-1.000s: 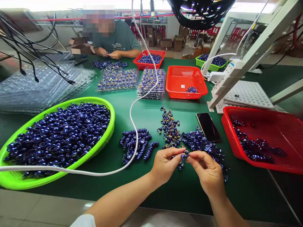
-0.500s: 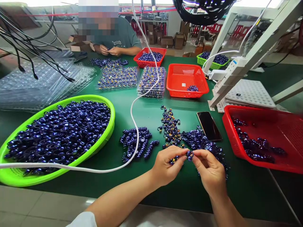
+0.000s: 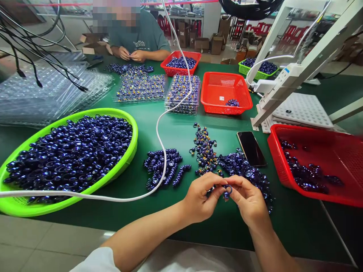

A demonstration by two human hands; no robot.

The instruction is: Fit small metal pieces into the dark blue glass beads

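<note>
Between my two hands, a small shiny dark-blue ring with a rounded bead (image 3: 227, 193) is pinched at the fingertips. My left hand (image 3: 202, 196) is closed on its left side, thumb and forefinger together. My right hand (image 3: 249, 198) is closed on its right side. Just beyond the hands lies a loose pile of blue rings with gold-coloured bits (image 3: 204, 149). A heap of plain dark-blue rings (image 3: 241, 166) reaches partly behind my right hand. Left of my left hand, more blue rings lie in short stacked rows (image 3: 164, 166).
A green oval basket (image 3: 135, 139) full of blue rings stands left; a red basket (image 3: 276, 162) stands right. A phone (image 3: 251, 148), a white cable (image 3: 159, 130), clear trays of rings (image 3: 181, 94) and another red basket (image 3: 212, 106) are ahead. A co-worker (image 3: 138, 37) sits opposite.
The ring has turned in my fingertips, its bead now hanging lower. Both hands stay close together, with the fingers slightly shifted. The camera view has tilted a little.
</note>
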